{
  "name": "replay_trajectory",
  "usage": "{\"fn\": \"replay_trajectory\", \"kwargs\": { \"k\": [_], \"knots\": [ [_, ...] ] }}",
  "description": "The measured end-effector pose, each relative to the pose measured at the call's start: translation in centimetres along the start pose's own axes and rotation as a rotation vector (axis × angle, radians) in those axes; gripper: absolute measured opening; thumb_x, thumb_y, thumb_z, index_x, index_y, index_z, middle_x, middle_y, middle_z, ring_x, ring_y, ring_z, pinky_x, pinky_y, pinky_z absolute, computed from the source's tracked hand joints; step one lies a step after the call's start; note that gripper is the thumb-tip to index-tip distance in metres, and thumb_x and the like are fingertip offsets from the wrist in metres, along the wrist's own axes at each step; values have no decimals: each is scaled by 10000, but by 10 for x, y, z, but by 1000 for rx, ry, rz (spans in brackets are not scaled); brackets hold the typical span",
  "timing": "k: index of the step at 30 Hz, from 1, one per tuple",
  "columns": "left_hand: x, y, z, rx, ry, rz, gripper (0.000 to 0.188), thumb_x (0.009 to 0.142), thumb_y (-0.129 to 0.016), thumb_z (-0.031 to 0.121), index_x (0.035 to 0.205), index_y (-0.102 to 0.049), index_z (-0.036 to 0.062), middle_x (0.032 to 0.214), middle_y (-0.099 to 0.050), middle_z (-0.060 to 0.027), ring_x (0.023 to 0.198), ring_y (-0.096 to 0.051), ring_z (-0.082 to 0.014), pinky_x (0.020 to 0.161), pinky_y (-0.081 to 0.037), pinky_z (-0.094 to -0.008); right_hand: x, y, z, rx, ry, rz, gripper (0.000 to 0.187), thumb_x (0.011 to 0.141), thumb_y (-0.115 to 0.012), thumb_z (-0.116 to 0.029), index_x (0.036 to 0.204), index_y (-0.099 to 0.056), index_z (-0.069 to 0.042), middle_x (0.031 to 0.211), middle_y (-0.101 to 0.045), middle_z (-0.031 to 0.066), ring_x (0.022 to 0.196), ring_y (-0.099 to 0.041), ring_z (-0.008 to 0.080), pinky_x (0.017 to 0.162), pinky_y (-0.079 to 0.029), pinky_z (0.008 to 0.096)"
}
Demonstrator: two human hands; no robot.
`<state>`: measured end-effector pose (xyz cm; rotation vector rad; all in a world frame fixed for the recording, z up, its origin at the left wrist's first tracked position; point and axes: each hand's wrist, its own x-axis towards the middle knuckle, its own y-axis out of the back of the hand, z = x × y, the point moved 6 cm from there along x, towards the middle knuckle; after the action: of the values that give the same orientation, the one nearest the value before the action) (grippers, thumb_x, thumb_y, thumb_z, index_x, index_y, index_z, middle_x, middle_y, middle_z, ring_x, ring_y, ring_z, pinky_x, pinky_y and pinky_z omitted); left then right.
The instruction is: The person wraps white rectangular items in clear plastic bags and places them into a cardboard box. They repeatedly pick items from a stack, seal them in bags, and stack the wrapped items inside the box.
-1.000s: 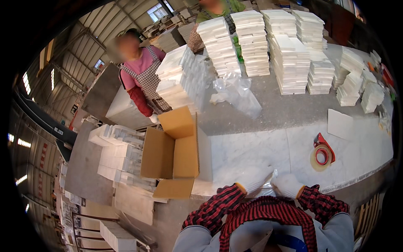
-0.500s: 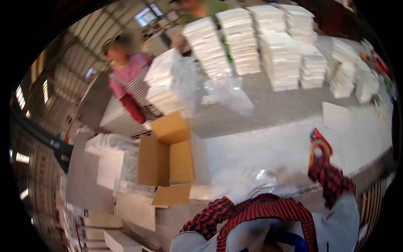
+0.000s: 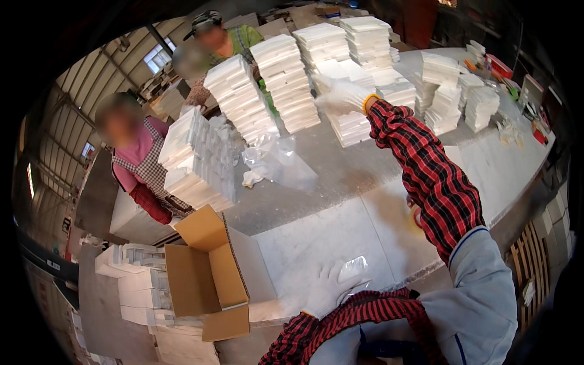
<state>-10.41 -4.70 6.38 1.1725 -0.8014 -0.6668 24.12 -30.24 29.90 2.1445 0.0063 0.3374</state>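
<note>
My left hand [image 3: 322,281], in a white glove, lies on the pale tabletop with its fingers stretched out. A shiny scrap of clear plastic [image 3: 354,266] is at its fingertips. My right hand [image 3: 348,97], also gloved, reaches far out to the stacked white slabs [image 3: 350,126], its fingers extended over the top of a stack. Nothing shows in its grip, though the fingertips are blurred against the white. Mostly hidden behind my right sleeve is the tape dispenser [image 3: 415,217]. Left of my left hand stands an open cardboard box [image 3: 204,274], its flaps spread.
More tall white stacks [image 3: 283,85] line the far side, with clear plastic bags [image 3: 280,161] before them. Two people stand beyond, one in a pink top [image 3: 137,146], one in green [image 3: 234,45]. White pieces [image 3: 137,286] lie left of the box. A slatted pallet [image 3: 530,261] sits at right.
My right hand has let go of the tape dispenser and swung forward to the stacks. My left hand stays on the table. The whole view has shifted, bringing the box lower left.
</note>
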Motion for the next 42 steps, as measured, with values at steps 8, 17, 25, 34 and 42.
{"fn": "replay_trajectory", "kwargs": {
  "k": [8,17,25,34,42],
  "knots": [
    [0,15,-12,-172,-5,13,478,938,-656,297,1410,-665,374,1408,-539,-150,1305,-508,-382,1081,-407,-511,132,7,-70,-445,259,26,355,900,-638,-200,1231,-667,-76,1167,-742,221,1067,-714,417,910,-562,489],
    [-20,-70,-28,-161,11,-10,930,838,-822,510,1614,-435,174,1530,-510,-226,1445,-424,-437,1254,-280,-500,195,-141,-93,-570,222,-19,385,951,-583,-294,1276,-737,-153,1160,-763,189,1061,-732,389,901,-593,487],
    [24,32,-39,-510,270,-72,436,998,-633,381,1356,-657,135,1353,-637,-144,1249,-586,-348,1077,-448,-480,67,-140,-54,-86,394,-618,476,982,-637,-442,1321,-724,-120,1305,-728,162,1201,-675,321,1043,-506,408],
    [3,-8,-24,-371,147,36,416,942,-675,367,1358,-678,361,1350,-583,-124,1240,-540,-367,1111,-398,-506,50,79,89,-297,-107,174,624,929,-621,-547,1282,-725,-42,1214,-745,221,1132,-711,366,978,-539,445],
    [6,-10,-27,-424,135,18,404,1011,-597,391,1408,-636,329,1444,-561,-111,1310,-549,-335,1099,-445,-469,145,54,196,-485,-384,306,857,851,-640,-724,1553,-545,-242,1274,-718,252,1190,-678,457,1033,-531,521]
  ]
}}
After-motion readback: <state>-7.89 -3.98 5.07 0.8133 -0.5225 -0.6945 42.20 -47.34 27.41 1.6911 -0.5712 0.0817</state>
